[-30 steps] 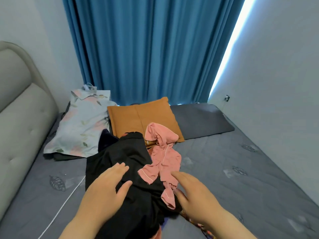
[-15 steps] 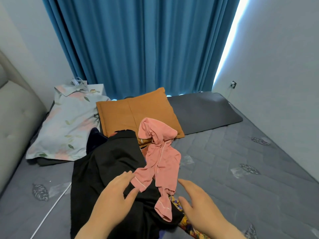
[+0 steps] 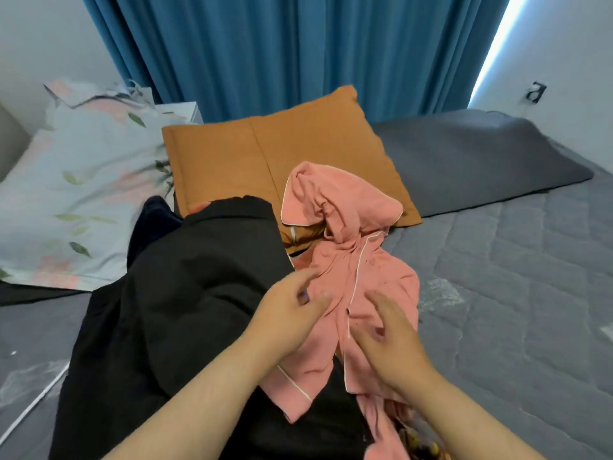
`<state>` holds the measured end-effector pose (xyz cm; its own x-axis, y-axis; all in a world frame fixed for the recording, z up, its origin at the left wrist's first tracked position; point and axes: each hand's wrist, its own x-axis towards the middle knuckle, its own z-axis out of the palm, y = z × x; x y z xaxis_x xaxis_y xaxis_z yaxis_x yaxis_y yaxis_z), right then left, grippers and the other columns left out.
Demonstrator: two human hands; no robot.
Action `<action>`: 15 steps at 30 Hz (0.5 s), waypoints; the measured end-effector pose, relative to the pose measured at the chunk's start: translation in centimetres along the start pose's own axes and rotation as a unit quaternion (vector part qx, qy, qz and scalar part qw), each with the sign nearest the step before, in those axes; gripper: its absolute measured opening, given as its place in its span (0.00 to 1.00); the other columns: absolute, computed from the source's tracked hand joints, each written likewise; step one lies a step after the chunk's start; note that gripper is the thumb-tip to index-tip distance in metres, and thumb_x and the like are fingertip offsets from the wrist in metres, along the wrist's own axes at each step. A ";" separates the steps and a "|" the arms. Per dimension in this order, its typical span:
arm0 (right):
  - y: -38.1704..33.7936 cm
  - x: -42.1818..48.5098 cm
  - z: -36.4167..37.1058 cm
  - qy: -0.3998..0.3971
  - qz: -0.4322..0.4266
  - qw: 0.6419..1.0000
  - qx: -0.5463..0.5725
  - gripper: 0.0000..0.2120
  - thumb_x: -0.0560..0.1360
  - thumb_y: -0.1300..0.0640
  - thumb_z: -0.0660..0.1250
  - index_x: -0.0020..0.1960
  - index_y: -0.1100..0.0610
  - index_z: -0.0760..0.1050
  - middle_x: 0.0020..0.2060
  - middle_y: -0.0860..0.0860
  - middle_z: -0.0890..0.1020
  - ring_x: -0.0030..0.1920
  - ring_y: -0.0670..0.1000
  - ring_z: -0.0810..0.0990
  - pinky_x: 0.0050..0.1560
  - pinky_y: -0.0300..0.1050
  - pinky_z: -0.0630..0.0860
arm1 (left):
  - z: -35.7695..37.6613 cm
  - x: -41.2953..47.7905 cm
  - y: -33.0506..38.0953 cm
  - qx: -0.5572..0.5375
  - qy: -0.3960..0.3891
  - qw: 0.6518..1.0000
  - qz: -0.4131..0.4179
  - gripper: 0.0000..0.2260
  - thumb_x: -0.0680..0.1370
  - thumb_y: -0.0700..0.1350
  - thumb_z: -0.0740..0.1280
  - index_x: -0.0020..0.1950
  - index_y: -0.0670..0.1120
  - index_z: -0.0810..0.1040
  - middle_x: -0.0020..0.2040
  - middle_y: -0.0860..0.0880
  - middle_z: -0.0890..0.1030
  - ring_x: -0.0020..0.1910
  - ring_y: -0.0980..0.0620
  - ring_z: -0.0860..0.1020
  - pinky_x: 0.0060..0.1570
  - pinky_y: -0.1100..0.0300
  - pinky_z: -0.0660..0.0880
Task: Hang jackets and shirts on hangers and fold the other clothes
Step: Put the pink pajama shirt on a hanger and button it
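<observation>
A crumpled pink shirt [image 3: 345, 207] with white piping lies on a heap of clothes on the bed, partly over a large black garment [image 3: 185, 300]. My left hand [image 3: 290, 315] touches the shirt's left edge with fingers and thumb fairly straight, blurred by motion. My right hand [image 3: 388, 343] rests on the shirt's lower middle with fingers spread. A dark navy garment [image 3: 151, 220] peeks out behind the black one. A yellow-patterned cloth [image 3: 423, 443] shows under the pink shirt at the bottom edge.
An orange pillow [image 3: 252, 157], a floral pillow [image 3: 73, 194] and a grey pillow [image 3: 481, 161] lie at the head of the grey quilted bed [image 3: 514, 293]. Blue curtains [image 3: 298, 44] hang behind. A white cable [image 3: 30, 406] runs across the left of the bed.
Both hands have moved forward and inward from the black garment and the bed onto the pink shirt. The camera has come closer to the heap.
</observation>
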<state>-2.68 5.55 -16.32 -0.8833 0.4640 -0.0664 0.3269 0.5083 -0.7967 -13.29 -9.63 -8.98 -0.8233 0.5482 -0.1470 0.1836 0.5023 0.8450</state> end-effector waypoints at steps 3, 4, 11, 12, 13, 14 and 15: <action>3.8 5.6 3.3 0.046 0.045 0.998 0.018 0.37 0.73 0.46 0.70 0.77 0.51 0.58 0.75 0.50 0.62 0.72 0.48 0.64 0.72 0.50 0.63 | 2.8 6.4 -3.5 0.080 -0.039 0.996 0.010 0.26 0.78 0.50 0.66 0.75 0.49 0.65 0.73 0.52 0.68 0.70 0.53 0.68 0.69 0.60 0.64; 5.0 6.7 4.5 0.034 0.054 0.998 0.015 0.39 0.72 0.42 0.68 0.77 0.51 0.56 0.76 0.50 0.62 0.74 0.50 0.62 0.73 0.53 0.62 | 3.4 8.3 -4.1 0.073 -0.056 0.996 -0.006 0.26 0.78 0.49 0.66 0.76 0.49 0.63 0.74 0.51 0.67 0.71 0.52 0.67 0.68 0.60 0.64; 9.8 7.5 8.6 0.083 0.031 0.991 -0.101 0.36 0.72 0.39 0.56 0.77 0.51 0.60 0.76 0.49 0.63 0.75 0.50 0.61 0.75 0.50 0.59 | 6.6 14.8 -11.0 -0.063 0.008 0.993 -0.096 0.39 0.74 0.48 0.69 0.79 0.52 0.51 0.77 0.48 0.59 0.72 0.50 0.65 0.71 0.56 0.62; 9.9 7.6 8.7 0.087 0.032 0.990 -0.109 0.35 0.72 0.38 0.54 0.76 0.51 0.61 0.76 0.49 0.63 0.75 0.51 0.61 0.75 0.48 0.58 | 6.8 15.2 -11.3 -0.057 0.024 0.992 -0.108 0.43 0.74 0.48 0.71 0.79 0.52 0.45 0.79 0.48 0.54 0.74 0.50 0.61 0.72 0.56 0.60; 9.9 7.7 8.9 0.092 0.030 0.989 -0.115 0.36 0.71 0.38 0.52 0.76 0.51 0.62 0.76 0.50 0.63 0.74 0.52 0.61 0.74 0.47 0.58 | 7.0 15.6 -11.6 -0.062 0.042 0.991 -0.113 0.46 0.73 0.48 0.72 0.79 0.52 0.42 0.79 0.49 0.54 0.75 0.50 0.60 0.73 0.56 0.59; 10.1 7.7 9.1 0.096 0.028 0.988 -0.120 0.35 0.71 0.38 0.51 0.76 0.51 0.63 0.75 0.50 0.64 0.74 0.52 0.62 0.73 0.46 0.58 | 7.0 15.9 -11.7 -0.075 0.056 0.989 -0.115 0.47 0.72 0.48 0.73 0.79 0.52 0.43 0.77 0.50 0.59 0.74 0.51 0.63 0.71 0.56 0.62; 10.3 7.8 9.3 0.102 0.025 0.987 -0.123 0.35 0.72 0.38 0.51 0.75 0.51 0.64 0.75 0.51 0.65 0.73 0.53 0.63 0.72 0.45 0.58 | 7.2 16.3 -11.9 -0.097 0.067 0.987 -0.111 0.46 0.71 0.48 0.74 0.79 0.52 0.45 0.74 0.52 0.65 0.71 0.52 0.67 0.69 0.57 0.65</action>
<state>-9.30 7.65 -30.58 -0.7860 0.6170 0.0396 0.4632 0.6301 -0.6232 -25.04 -1.88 -25.09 -0.8977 0.3396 -0.2809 -0.1047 0.4547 0.8845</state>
